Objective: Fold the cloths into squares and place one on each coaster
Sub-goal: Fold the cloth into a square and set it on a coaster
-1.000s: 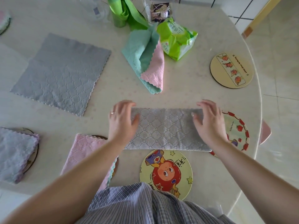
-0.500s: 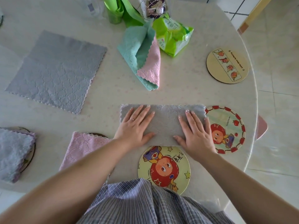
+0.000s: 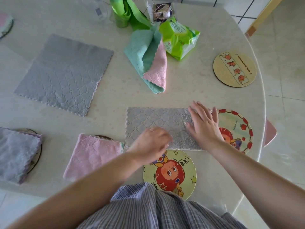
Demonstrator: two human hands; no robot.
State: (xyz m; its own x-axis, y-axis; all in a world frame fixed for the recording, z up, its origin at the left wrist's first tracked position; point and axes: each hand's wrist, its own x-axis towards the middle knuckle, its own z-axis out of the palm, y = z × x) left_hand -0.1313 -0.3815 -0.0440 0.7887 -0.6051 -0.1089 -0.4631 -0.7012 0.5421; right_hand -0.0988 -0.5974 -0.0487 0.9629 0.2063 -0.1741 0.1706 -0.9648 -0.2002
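Observation:
A grey cloth, folded into a long strip, lies in front of me on the table. My right hand rests flat on its right end, fingers straight. My left hand is blurred over the strip's near edge, fingers bent; whether it grips the cloth is unclear. A cartoon coaster lies bare just below the strip. A red-bordered coaster sits at its right end and a tan coaster farther back. A folded pink cloth and a folded lilac cloth each cover a coaster on the left.
A grey cloth lies spread flat at the back left. A crumpled teal and pink cloth leans beside a green packet. Green bags and a clear jar stand at the back. The round table's edge curves close on the right.
Both hands lay flat on the strip half a second ago. My left hand has since pulled back to the near edge with bent fingers, and my right hand slid to the right end.

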